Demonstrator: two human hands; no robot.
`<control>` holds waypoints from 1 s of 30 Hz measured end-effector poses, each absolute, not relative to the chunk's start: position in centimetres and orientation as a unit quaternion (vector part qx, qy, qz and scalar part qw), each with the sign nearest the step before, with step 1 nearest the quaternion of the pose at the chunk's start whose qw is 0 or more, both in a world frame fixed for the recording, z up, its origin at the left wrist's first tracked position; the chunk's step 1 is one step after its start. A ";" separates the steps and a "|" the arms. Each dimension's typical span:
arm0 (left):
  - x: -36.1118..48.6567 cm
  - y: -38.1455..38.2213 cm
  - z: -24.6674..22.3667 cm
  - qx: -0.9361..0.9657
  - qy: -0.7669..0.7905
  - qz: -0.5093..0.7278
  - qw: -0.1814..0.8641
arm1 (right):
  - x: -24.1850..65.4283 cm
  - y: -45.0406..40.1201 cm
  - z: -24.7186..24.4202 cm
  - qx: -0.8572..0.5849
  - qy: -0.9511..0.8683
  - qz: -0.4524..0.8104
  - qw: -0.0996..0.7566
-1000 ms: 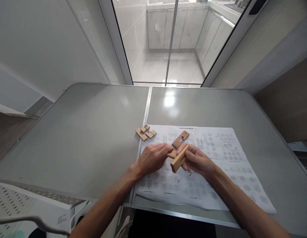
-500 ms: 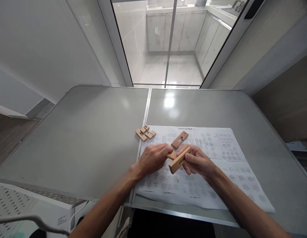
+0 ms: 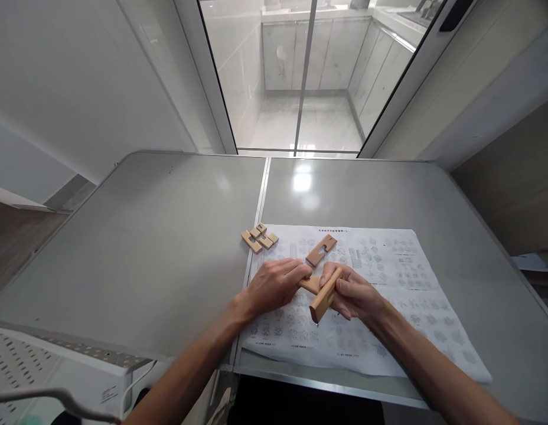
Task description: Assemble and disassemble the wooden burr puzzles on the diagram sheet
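My left hand is closed on the left end of a flat wooden puzzle piece. My right hand grips a second, slotted wooden puzzle piece, which is tilted with its near end toward me. The two pieces meet between my hands; whether they interlock I cannot tell. Just beyond my fingers, a flat wooden piece with a cut-out lies on the printed sheet. Farther left, several small notched wooden pieces lie grouped at the sheet's corner.
The grey folding table has a metal seam running down its middle. Beyond its far edge stands a glass door. At the lower left is a white perforated surface with a grey cable.
My right hand has turned the slotted piece more upright, its near end shifting toward me and a little right. My left hand has barely moved. The loose pieces lie as before.
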State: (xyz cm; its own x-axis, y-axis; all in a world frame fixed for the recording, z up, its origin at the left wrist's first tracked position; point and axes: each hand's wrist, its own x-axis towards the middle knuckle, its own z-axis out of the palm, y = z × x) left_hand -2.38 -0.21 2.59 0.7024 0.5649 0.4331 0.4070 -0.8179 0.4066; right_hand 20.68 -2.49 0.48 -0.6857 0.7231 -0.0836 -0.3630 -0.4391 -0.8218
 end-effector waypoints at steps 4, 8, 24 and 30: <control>-2.5 -0.2 2.5 0.910 0.270 0.278 0.150 | 20.8 -2.5 0.7 -0.243 -0.429 0.804 0.333; -2.6 -0.1 2.4 0.902 0.308 0.263 0.151 | 21.3 -2.4 1.1 -0.279 -0.447 0.766 0.368; -2.5 -0.3 2.0 0.887 0.321 0.288 0.165 | 22.8 -2.1 2.5 -0.204 -0.415 0.742 0.485; -2.4 -0.1 1.8 0.851 0.407 0.297 0.148 | 22.6 0.1 3.8 -0.409 -0.355 0.621 0.567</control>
